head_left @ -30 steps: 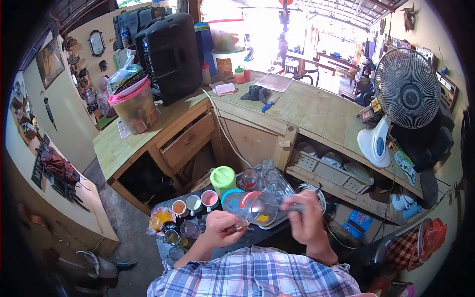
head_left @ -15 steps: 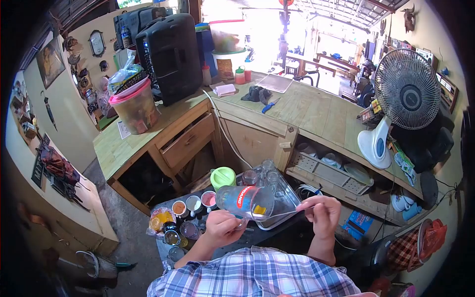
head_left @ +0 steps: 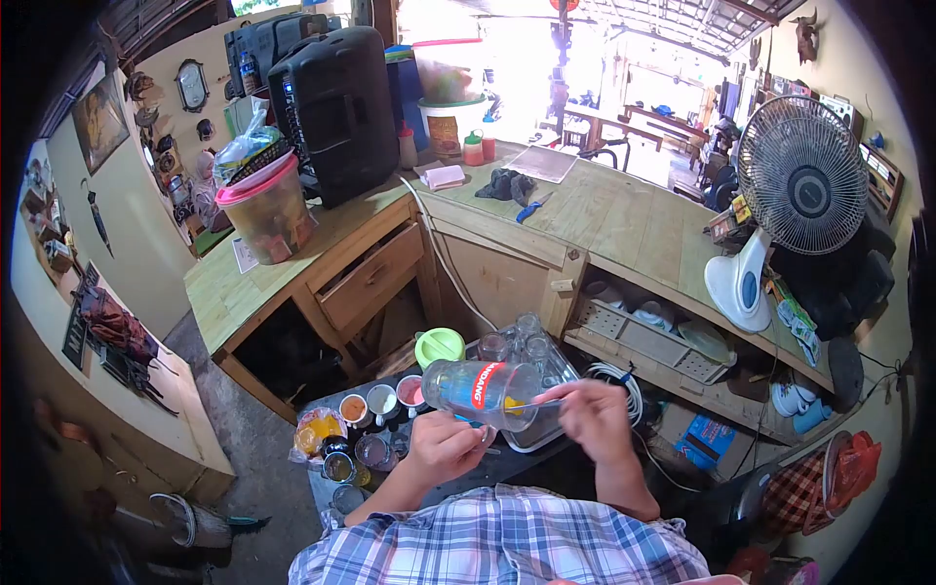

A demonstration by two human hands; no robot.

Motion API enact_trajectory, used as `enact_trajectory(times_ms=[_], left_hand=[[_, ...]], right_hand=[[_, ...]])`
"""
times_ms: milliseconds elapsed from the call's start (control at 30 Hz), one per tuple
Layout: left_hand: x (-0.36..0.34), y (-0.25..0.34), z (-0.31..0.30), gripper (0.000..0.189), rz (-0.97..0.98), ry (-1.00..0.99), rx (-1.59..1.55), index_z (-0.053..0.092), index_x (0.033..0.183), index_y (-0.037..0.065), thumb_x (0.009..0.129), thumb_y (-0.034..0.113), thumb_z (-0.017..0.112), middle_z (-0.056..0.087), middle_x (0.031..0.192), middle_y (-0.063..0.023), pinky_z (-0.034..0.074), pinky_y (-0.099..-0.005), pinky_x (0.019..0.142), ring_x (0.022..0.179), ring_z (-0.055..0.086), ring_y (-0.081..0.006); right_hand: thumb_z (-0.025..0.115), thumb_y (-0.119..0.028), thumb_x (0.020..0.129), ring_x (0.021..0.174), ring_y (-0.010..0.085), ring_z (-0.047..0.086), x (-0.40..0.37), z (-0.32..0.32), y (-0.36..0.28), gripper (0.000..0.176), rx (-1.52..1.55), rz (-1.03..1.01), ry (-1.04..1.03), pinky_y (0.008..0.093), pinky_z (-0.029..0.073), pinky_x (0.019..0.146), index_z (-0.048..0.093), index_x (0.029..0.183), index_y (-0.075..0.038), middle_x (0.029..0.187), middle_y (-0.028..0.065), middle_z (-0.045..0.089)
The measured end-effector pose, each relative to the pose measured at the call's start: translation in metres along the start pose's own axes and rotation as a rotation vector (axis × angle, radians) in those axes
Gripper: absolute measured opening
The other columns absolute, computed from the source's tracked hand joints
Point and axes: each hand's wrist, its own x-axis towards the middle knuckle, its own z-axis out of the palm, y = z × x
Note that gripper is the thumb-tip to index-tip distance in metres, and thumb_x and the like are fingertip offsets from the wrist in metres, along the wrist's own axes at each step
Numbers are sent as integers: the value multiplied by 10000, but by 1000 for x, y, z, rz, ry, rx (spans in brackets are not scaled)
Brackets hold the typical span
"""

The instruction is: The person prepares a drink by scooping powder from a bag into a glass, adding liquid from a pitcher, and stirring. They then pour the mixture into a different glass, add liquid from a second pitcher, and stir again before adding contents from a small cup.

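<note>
My left hand (head_left: 444,448) is closed at the handle of a large clear mug (head_left: 444,388) with a red label. The mug lies tipped on its side in the air, its mouth toward my right. Something yellow (head_left: 513,405) shows inside near the mouth. My right hand (head_left: 597,417) pinches a long thin metal spoon (head_left: 546,401), which reaches into the mouth; its far end is hard to make out. Below the mug, a metal tray (head_left: 564,375) holds several glasses (head_left: 527,327). A green-lidded container (head_left: 440,347) stands just beyond the mug.
Cups of orange (head_left: 353,409), white (head_left: 382,400) and pink (head_left: 409,391) contents stand at the left on the low dark table (head_left: 322,487). Behind it is a wooden counter (head_left: 624,219) bearing a fan (head_left: 804,190), a black speaker (head_left: 336,117) and a pink-lidded bucket (head_left: 268,214).
My right hand has moved left and closer to the mug's mouth, taking the spoon deeper inside. The mug has shifted slightly, still held in my left hand.
</note>
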Motion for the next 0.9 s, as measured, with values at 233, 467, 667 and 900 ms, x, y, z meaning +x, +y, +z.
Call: enact_trajectory(times_ms=[233, 467, 667, 900], left_hand=[[-2, 1, 2, 209, -2, -18, -8, 564, 664, 71, 661, 6, 762, 513, 527, -23, 379, -293, 387, 412, 511, -180], [-4, 0, 2, 210, -5, -27, -4, 564, 650, 68, 663, 13, 767, 531, 538, -28, 381, -294, 390, 417, 519, -182], [-4, -1, 3, 216, -9, 30, -21, 539, 587, 74, 669, -15, 717, 412, 466, -16, 316, -288, 371, 368, 430, -165], [-9, 1, 2, 181, -144, -45, -80, 573, 661, 58, 681, 15, 748, 500, 514, -36, 377, -301, 399, 412, 502, -198]], right_hand=[[597, -412, 901, 481, 23, 472, -2, -1, 1, 437, -129, 41, -103, 170, 344, 444, 691, 872, 13, 781, 104, 696], [637, -417, 846, 763, 233, 686, -4, 8, -26, 416, -367, -415, -208, 308, 536, 692, 669, 821, -3, 825, 118, 689], [478, -299, 956, 726, 225, 615, -9, -7, -32, 313, -428, -581, -52, 299, 460, 689, 534, 761, -61, 763, 62, 618], [464, -279, 932, 674, 203, 535, 4, -4, -28, 215, -763, -738, -24, 358, 372, 736, 515, 809, -111, 766, 15, 612]])
